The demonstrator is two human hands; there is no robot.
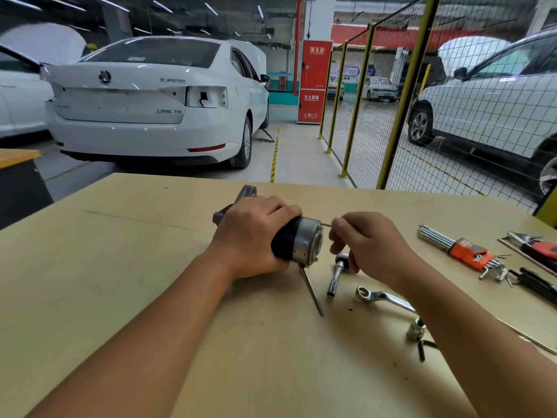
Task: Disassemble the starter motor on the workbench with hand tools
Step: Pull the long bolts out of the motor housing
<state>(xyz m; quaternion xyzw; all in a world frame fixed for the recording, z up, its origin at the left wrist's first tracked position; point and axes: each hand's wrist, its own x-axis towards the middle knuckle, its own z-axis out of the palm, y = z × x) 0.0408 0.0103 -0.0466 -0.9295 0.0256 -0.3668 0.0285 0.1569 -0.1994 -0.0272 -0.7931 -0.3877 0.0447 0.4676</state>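
The starter motor (301, 241) lies on its side on the tan workbench (120, 267), its silver end cap facing right and its grey nose housing (247, 192) pointing away. My left hand (256, 233) grips the black motor body from above. My right hand (370, 242) pinches a thin through bolt (326, 225) that sticks out of the end cap. A second long bolt (313, 292) lies on the bench below the cap.
A socket extension (337, 276), a ring spanner (382, 297) and a loose socket (416, 328) lie near my right forearm. An orange-holdered hex key set (464, 251), pliers (536, 245) and black keys (536, 285) sit at the right. White cars and a yellow mesh fence stand beyond the bench.
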